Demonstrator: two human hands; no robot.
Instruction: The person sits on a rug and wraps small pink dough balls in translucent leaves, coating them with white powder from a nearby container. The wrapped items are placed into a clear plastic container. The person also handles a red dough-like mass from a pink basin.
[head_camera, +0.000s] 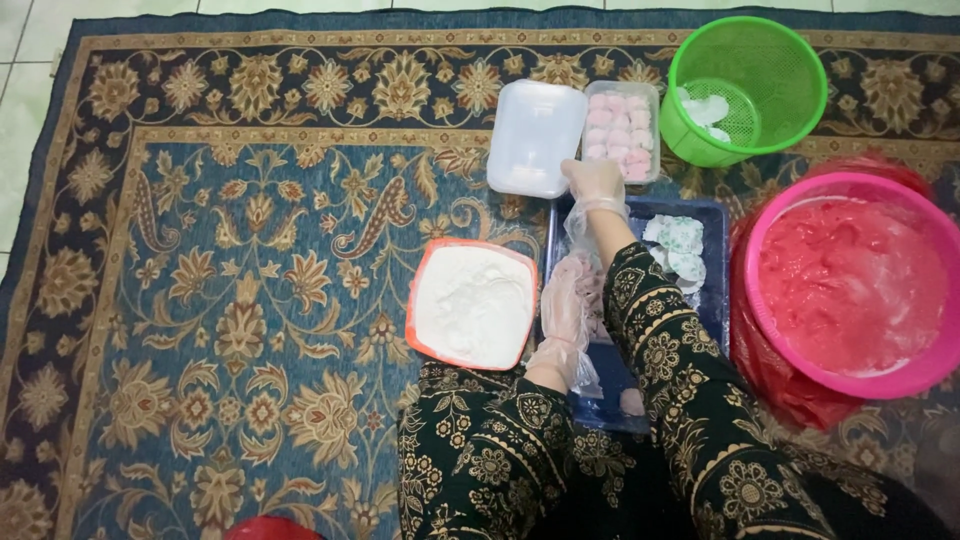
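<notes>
Sleeves first; my right hand reaches ahead, fingers loose, touching the pink sweets box; left hand rests open.

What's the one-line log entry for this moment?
right hand: gloved, at pink-sweets box | left hand: gloved, over blue tray | flour dish: beside tray
</notes>
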